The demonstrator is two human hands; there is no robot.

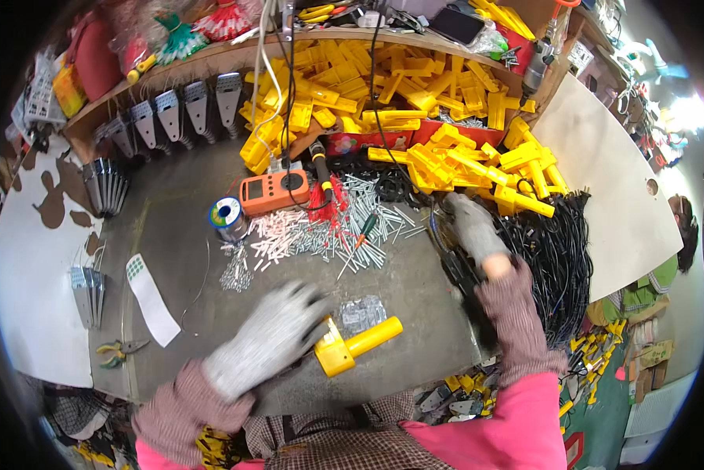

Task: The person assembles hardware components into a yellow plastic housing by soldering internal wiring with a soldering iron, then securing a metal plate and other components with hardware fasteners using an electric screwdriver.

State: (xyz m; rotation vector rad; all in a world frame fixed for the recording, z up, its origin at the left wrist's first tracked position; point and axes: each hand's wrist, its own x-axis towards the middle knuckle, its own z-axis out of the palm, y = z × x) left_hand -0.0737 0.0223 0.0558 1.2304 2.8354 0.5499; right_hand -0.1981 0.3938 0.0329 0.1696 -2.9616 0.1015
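My left hand (266,337), in a grey glove, is over the near middle of the bench. Its blurred fingers reach past one end of a yellow plastic housing with a round handle (340,351); whether they grip it I cannot make out. A small clear plastic bag (363,313) lies just behind this housing. My right hand (476,229), also gloved, reaches to the right side, at the edge of a thick bundle of black cables (552,262) and below the yellow housings (454,160). Its fingertips are smeared and partly hidden among dark cables.
Loose screws (360,223), an orange multimeter (274,192), a solder spool (228,215) and a screwdriver (321,164) fill the bench middle. Pliers (119,352) and a white strip (152,301) lie left. Metal plates (168,117) line the back shelf. A power cord (374,86) hangs down.
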